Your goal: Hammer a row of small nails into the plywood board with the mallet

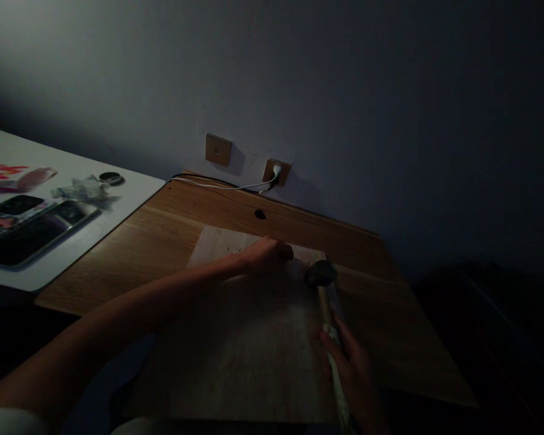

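Note:
My right hand (350,359) is wrapped round the handle of a hammer (321,273) with a dark, bulky head. The head is over the far right part of a pale wooden board (245,350). My left hand (268,254) reaches across the board to its far edge, a short way left of the hammer head. Its fingers are curled together at the tips, and dimness hides what they pinch, if anything. Small dark spots mark the board's far left part; I cannot tell whether they are holes or nail heads.
The board lies on a brown wooden desk (372,266) against a wall. A plug with cables sits in a wall socket (277,171). On a white table (77,257) at left lie a dark tablet-like device (31,235), crumpled clear plastic (87,191) and a red-and-white packet (18,176).

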The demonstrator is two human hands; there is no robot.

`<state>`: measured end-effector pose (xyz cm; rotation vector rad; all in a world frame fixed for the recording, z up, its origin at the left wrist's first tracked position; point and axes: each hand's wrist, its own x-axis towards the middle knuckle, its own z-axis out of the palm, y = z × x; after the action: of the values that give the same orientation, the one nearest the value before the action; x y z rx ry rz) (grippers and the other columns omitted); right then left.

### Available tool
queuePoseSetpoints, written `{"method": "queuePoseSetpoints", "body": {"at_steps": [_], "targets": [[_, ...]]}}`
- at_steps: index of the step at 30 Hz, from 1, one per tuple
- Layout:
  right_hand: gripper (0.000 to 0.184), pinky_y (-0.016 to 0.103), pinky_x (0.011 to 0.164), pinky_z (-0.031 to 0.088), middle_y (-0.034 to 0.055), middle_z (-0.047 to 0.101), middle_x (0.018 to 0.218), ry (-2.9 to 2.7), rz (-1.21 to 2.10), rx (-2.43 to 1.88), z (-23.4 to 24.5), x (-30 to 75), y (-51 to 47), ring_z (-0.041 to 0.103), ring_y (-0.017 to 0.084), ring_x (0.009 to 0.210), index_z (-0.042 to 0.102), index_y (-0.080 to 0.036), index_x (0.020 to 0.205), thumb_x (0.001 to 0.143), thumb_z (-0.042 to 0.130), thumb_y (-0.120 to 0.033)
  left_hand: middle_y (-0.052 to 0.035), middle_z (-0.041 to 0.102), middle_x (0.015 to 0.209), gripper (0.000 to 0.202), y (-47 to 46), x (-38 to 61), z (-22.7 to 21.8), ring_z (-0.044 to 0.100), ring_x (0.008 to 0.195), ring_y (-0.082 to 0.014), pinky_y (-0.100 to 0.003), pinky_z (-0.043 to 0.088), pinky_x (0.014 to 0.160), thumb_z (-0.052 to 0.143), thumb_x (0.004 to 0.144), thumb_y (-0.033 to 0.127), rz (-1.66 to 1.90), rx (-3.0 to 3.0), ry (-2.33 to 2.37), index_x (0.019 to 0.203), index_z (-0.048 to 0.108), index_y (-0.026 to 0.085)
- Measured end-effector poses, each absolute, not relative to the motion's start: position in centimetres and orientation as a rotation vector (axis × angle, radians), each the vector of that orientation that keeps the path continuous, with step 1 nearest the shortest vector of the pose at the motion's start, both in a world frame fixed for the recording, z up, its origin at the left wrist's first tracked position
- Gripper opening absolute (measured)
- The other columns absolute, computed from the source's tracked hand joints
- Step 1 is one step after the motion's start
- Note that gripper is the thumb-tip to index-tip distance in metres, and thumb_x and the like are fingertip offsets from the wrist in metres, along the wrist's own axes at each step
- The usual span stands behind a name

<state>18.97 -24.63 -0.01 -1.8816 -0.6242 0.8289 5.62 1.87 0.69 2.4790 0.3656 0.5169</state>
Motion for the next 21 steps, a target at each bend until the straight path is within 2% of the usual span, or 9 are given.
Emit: {"method": "queuePoseSetpoints", "body": {"at_steps": [2,6,12,17,21], "targets": [[0.079,0.023,0.040,0.042,-0.0024,0.064,0.069,-0.623,0.818,-1.879,-0.1,19.0,-24.7,0.051,0.013,0.047,0.063,-0.018,0.136,0.070,0.077,-0.060,-0.0051,0.076,0.098,0.022,2.5,5.8,0.0,0.069,0.089,-0.0175,-0.026,0.050,0.080,0.060,0.086,0.010,0.506,2.461,0.484,0.099,0.076,0.018],[0.083,0.023,0.038,0.038,-0.0076,0.051,0.051,-0.597,0.846,-1.871,0.0,18.8,-24.6,0.045,0.013,0.042,0.061,-0.016,0.139,0.069,0.077,-0.060,-0.0047,0.076,0.104,0.026,2.5,5.8,-0.8,0.070,0.096,-0.0198,-0.028,0.051,0.085,0.060,0.086,0.012,0.528,2.480,0.582,0.105,0.076,0.020],[0.076,0.023,0.037,0.037,-0.0064,0.051,0.052,-0.600,0.838,-1.859,0.2,18.7,-24.7,0.046,0.013,0.043,0.065,-0.020,0.136,0.071,0.079,-0.055,-0.0057,0.075,0.102,0.022,2.2,5.4,-0.6,0.069,0.093,-0.0193,-0.027,0.051,0.084,0.060,0.087,0.014,0.508,2.521,0.529,0.103,0.075,0.019],[0.078,0.022,0.038,0.037,-0.0067,0.051,0.054,-0.627,0.872,-1.807,0.4,17.9,-24.3,0.044,0.012,0.042,0.061,-0.018,0.139,0.074,0.077,-0.058,-0.0073,0.074,0.105,0.020,2.1,5.4,-0.6,0.068,0.097,-0.0201,-0.027,0.051,0.086,0.061,0.087,0.014,0.544,2.527,0.490,0.101,0.075,0.018],[0.066,0.021,0.037,0.037,-0.0065,0.050,0.053,-0.734,0.890,-1.759,1.2,17.2,-23.1,0.043,0.011,0.042,0.067,-0.017,0.130,0.078,0.075,-0.056,-0.0059,0.075,0.103,0.030,2.3,5.9,-1.1,0.069,0.096,-0.0199,-0.027,0.051,0.086,0.061,0.083,0.009,0.558,2.463,0.543,0.109,0.073,0.019]]}}
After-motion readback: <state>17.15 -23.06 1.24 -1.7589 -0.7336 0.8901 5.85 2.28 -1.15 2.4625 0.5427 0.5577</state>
